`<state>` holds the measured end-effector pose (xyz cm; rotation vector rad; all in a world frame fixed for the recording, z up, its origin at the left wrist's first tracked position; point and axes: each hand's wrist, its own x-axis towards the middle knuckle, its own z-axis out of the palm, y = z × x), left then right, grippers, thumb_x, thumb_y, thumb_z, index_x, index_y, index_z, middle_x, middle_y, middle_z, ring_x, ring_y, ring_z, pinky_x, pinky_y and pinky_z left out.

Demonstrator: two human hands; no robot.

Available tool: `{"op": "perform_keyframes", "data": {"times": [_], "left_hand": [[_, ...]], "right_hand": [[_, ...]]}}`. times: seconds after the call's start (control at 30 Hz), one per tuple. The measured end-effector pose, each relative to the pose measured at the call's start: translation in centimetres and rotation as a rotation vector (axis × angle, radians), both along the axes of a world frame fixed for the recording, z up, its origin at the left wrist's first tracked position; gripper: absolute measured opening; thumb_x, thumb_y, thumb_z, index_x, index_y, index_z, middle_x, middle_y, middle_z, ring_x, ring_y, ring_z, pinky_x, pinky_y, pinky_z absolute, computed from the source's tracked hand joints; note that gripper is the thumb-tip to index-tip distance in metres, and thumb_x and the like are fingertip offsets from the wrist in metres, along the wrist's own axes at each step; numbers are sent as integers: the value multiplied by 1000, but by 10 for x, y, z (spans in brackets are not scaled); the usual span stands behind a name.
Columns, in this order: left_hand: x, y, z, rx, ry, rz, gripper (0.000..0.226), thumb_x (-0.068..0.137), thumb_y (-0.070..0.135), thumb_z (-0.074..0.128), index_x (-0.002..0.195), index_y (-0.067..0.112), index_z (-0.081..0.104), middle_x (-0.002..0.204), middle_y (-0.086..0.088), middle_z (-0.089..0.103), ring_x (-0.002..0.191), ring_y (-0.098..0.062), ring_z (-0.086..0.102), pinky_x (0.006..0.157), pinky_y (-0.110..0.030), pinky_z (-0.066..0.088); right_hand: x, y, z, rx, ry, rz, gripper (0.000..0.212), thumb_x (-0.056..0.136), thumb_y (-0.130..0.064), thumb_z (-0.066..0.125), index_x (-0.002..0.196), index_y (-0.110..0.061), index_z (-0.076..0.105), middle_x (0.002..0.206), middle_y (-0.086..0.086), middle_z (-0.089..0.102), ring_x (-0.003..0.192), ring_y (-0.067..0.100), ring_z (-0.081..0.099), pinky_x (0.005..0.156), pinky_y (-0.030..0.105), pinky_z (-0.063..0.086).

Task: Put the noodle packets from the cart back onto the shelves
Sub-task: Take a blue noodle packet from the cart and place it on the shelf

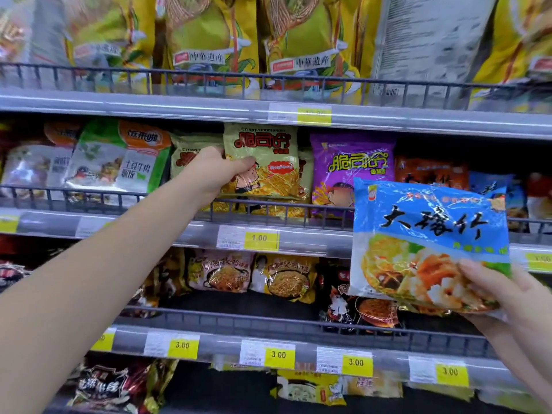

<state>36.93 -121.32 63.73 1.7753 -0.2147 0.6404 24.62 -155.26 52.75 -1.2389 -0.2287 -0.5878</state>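
Right, green packet (263, 165) sits near 12 o'clock from frame centre, upright on the middle shelf (191, 231) behind the wire rail (298, 211). The left hand (215, 171) grips its left edge, thumb on the front face. Blue packet (427, 243) is at 4 o'clock, off the shelf, pinched at its lower right corner by the right hand (501, 297). No cart in view. My read: the step in hand is seating the green one. Drop its bottom edge fully behind the rail, face out, square with the same-design packet (191, 156) at its 9 o'clock, and don't knock the purple packet (352, 171) at its 3 o'clock. Let go only once it stands unaided. The blue one probably belongs with the blue stock (490, 186) at far 3 o'clock. Text: green reads "Crispy" plus a blurred second word, with 脆司令, which also shows on the purple. Blue has large black brush characters I can't read reliably. The price tag (259, 238) below reads 1.00; the tags (278, 354) one shelf down read 3.00. The yellow bags (209, 40) at 12 o'clock on top read 中華遺産.
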Motion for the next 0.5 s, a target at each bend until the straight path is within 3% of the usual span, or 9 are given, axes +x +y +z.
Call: {"op": "perform_keyframes", "data": {"times": [0.07, 0.13, 0.23, 0.3, 0.37, 0.5], "left_hand": [[8, 2, -1, 34, -22, 45, 70, 91, 34, 78, 145, 1, 47, 133, -8, 64, 106, -14, 59, 93, -25, 37], [11, 3, -3, 73, -23, 92, 70, 88, 35, 80, 143, 4, 51, 135, -8, 63, 126, -24, 57, 96, -28, 37], [13, 2, -5, 157, -44, 122, 56, 86, 36, 82, 131, 9, 60, 116, -2, 70, 113, -17, 69, 91, -28, 45], [9, -2, -7, 235, -52, 154, 66, 89, 40, 79, 139, 6, 53, 118, -6, 67, 103, -6, 70, 86, -25, 45], [7, -5, -8, 305, -56, 198, 62, 90, 42, 77, 138, 9, 54, 115, -1, 63, 103, -14, 63, 85, -26, 41], [5, -7, -13, 433, -66, 250, 38, 85, 45, 80, 110, 27, 58, 101, 8, 66, 101, -18, 63, 81, -28, 43]], "right_hand": [[-7, -7, -11, -114, 64, 144, 37, 78, -25, 64, 113, -17, 73, 107, 6, 80, 87, 18, 79, 70, 28, 64], [2, -15, -21, -166, 78, 90, 36, 77, -24, 63, 112, -18, 73, 104, 5, 81, 83, 15, 79, 65, 24, 63], [0, -12, -17, -161, 65, 108, 31, 77, -25, 63, 105, -21, 76, 101, 3, 81, 79, 13, 79, 60, 23, 62], [5, -15, -23, -187, 48, 123, 25, 76, -24, 63, 91, -27, 82, 96, 1, 82, 77, 13, 79, 58, 22, 61], [0, -10, -20, -167, 65, 92, 24, 76, -24, 63, 87, -30, 83, 96, 2, 82, 77, 14, 79, 59, 23, 61], [0, -13, -24, -145, 85, 80, 26, 77, -23, 63, 94, -24, 82, 102, 6, 81, 82, 19, 79, 64, 27, 64]]}}
